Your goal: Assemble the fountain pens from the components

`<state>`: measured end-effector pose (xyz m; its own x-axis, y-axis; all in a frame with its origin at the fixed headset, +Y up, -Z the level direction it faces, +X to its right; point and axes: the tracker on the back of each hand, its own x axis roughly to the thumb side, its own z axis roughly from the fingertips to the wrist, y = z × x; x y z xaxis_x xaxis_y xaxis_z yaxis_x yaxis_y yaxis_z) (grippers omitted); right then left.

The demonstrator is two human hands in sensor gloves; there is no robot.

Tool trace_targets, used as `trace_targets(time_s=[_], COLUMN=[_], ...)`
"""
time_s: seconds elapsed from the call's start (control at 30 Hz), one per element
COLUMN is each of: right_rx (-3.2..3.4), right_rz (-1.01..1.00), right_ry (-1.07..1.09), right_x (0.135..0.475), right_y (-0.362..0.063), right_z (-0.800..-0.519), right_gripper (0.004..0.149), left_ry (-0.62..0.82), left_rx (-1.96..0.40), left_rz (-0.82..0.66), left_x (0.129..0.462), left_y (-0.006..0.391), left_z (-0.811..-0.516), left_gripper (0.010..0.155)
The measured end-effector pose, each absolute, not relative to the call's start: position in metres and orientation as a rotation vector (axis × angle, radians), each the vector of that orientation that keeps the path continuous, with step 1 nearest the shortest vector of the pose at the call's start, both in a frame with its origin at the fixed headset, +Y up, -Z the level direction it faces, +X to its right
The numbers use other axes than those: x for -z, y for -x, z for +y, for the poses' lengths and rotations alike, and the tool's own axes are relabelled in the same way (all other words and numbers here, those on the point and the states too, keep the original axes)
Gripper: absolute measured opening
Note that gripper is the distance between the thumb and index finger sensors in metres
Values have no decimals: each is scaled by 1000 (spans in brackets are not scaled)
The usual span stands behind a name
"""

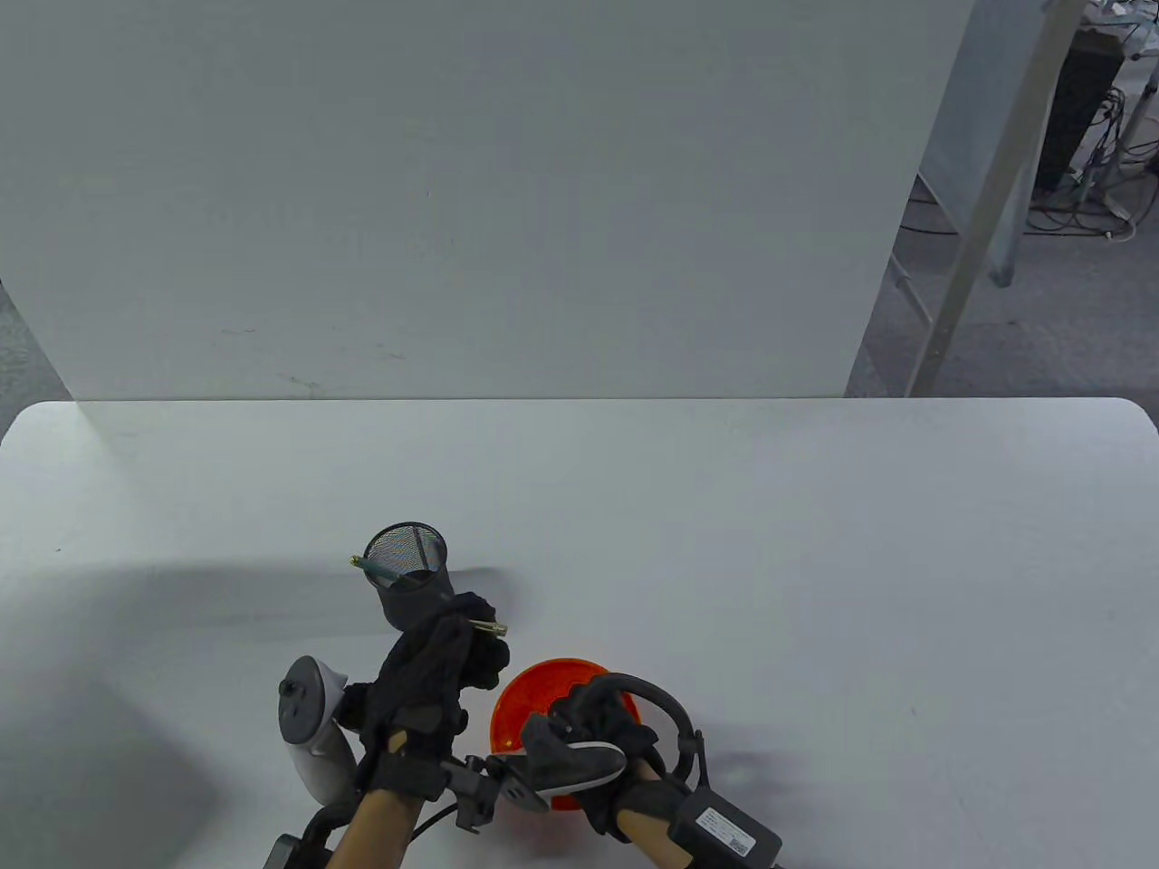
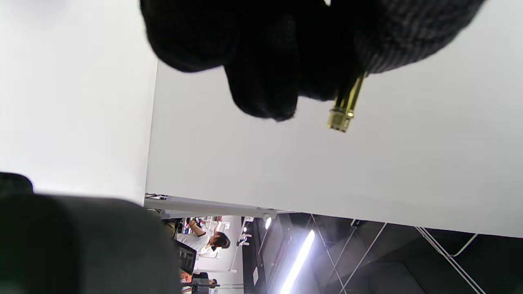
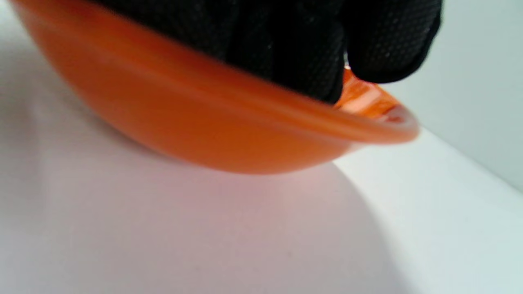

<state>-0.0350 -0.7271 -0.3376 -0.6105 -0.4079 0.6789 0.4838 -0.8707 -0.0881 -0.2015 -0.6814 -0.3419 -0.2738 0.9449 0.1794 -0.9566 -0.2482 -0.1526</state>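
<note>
Pen parts are split between 2 places: my left hand (image 1: pixel 444 665) grips a slim gold-tipped pen section (image 2: pixel 344 107), its threaded brass end poking out past the curled fingers (image 2: pixel 261 77) just in front of the black mesh pen cup (image 1: pixel 407 557), where 1 finished teal pen (image 1: pixel 373 568) already leans. My right hand (image 1: pixel 602 724) reaches down into the orange bowl (image 3: pixel 229 134) on the worktop, fingertips over the rim; whether they have closed on anything I cannot tell, since the bowl wall hides them. I judge this to be the fetch of the mating piece. To do it well I would keep the left hand steady with the threaded end exposed and level, pick only 1 part from the bowl by its far end, then bring both together on a straight axis before twisting, so the threads do not cross.
</note>
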Motion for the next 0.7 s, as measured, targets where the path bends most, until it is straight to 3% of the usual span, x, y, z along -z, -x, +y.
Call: trace_targets(time_s=[0.7], right_rx=[2347], right_rz=[-359], right_ry=[920], right_x=[343], right_y=[37], right_z=[-715], right_gripper=[47], left_ry=[-94], left_rx=[-1877], left_rz=[-213], left_x=[344], left_y=[213], left_z=[-686], left_gripper=[39])
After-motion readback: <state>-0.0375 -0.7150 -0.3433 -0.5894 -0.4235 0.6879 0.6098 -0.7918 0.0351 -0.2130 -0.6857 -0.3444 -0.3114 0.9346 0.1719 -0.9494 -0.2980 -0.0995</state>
